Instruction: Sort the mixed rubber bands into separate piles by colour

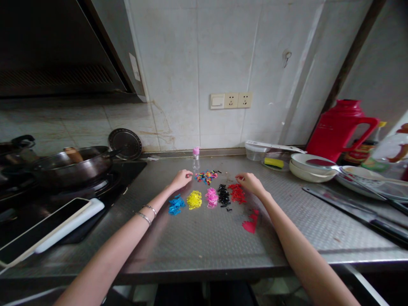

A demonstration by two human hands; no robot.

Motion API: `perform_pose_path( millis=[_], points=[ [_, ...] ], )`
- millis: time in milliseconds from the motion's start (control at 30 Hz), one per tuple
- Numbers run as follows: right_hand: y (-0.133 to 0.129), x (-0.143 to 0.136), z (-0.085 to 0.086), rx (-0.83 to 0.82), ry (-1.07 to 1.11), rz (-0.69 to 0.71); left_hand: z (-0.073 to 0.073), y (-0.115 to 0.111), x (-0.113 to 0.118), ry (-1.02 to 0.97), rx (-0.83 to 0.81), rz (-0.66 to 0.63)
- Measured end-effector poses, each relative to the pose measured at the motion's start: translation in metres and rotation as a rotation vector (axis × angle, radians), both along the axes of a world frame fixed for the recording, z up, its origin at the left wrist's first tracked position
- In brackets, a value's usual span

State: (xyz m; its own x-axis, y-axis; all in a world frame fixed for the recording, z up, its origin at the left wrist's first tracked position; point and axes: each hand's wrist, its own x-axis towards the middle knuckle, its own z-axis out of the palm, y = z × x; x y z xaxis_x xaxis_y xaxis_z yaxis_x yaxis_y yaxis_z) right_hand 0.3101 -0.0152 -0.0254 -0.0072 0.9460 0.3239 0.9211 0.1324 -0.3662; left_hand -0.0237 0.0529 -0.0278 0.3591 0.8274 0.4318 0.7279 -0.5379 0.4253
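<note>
Both hands reach over the counter (197, 250), fingers curled inward: the left hand (182, 179) sits just left of the mixed heap (207, 177), the right hand (250, 182) beside the red pile (237, 194). From where I stand, I can't tell whether either pinches anything. Those tiny coloured pieces look featherlight, probably soft and springy, apt to cling together; one is best nipped at its edge between thumb and fingertip. The mixed heap lies between the hands, beyond the blue (176, 205), yellow (194, 199), pink (212, 197) and black piles (223, 195).
</note>
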Motion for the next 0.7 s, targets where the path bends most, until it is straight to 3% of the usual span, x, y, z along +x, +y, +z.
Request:
perform_pose_path(
  millis=[267,500,700],
  points=[
    [-0.005,-0.001,0.007,-0.026,-0.032,-0.021,0.012,-0.011,0.026,0.111,-0.037,-0.006],
    [-0.005,0.0,0.005,-0.018,-0.047,-0.023,0.01,-0.005,0.031,0.166,-0.022,0.012],
    [-0.003,0.001,0.004,-0.027,-0.034,-0.031,0.009,-0.003,0.029,0.097,-0.058,0.016]
  ],
)
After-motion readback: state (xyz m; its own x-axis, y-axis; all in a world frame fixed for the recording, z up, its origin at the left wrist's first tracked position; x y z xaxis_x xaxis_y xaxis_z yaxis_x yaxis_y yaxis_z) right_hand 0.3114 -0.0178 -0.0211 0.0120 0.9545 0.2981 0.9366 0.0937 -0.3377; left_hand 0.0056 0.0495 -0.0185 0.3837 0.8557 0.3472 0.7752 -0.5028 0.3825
